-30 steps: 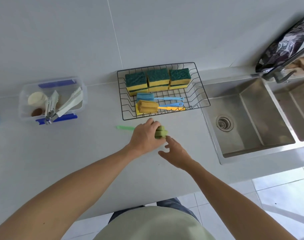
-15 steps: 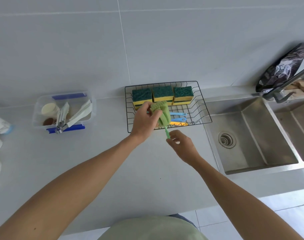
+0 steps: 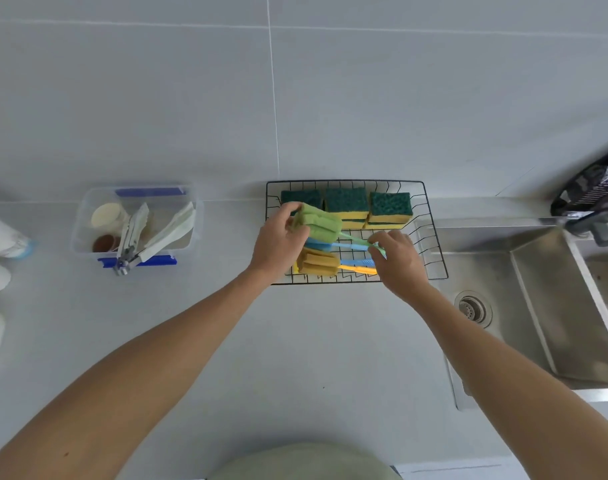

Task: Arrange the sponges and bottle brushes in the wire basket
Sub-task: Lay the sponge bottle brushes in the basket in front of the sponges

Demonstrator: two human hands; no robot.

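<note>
Green brush carried from counter to over the basket, now level.

1.0 s ago the green bottle brush (image 3: 317,224) lay on the counter in front of the wire basket (image 3: 434,251), left hand (image 3: 278,244) covering its sponge head, right hand (image 3: 401,261) open beside it. 0.5 s ago it was lifted, head up and handle hanging down, right fingers pinching the handle tip at the basket's front edge. Now it lies nearly horizontal above the blue brush (image 3: 333,244), left hand gripping the head, right hand gripping the handle end, both hands over the basket.
</note>
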